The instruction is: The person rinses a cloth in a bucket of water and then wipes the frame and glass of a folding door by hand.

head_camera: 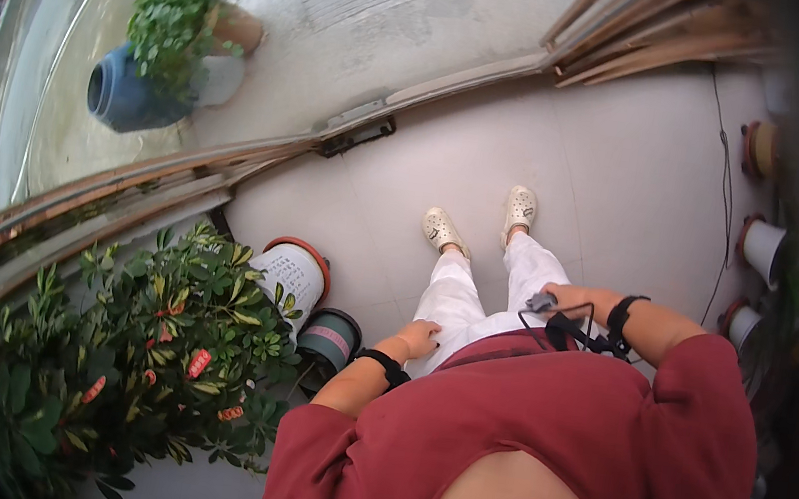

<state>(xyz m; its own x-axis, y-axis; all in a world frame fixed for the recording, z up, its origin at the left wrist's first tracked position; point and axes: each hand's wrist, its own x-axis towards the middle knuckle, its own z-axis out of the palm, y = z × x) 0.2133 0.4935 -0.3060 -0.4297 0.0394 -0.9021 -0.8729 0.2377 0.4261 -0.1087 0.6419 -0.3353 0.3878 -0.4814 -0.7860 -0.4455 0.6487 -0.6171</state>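
My right hand is closed around a small grey device with a thin dark cable, in front of my right hip. The cable loops back toward black straps at my waist. My left hand hangs beside my left thigh, close to the white trousers. Its fingers are curled, and its palm is hidden. A black band circles the left wrist, and another black band is on the right one. My feet, in cream clogs, stand on pale floor tiles.
A leafy plant with red tags, a white pot bearing writing and a dark green pot stand at left. A door track crosses ahead, with folded door panels. Small pots and a floor cable lie right. Outside sits a blue jar.
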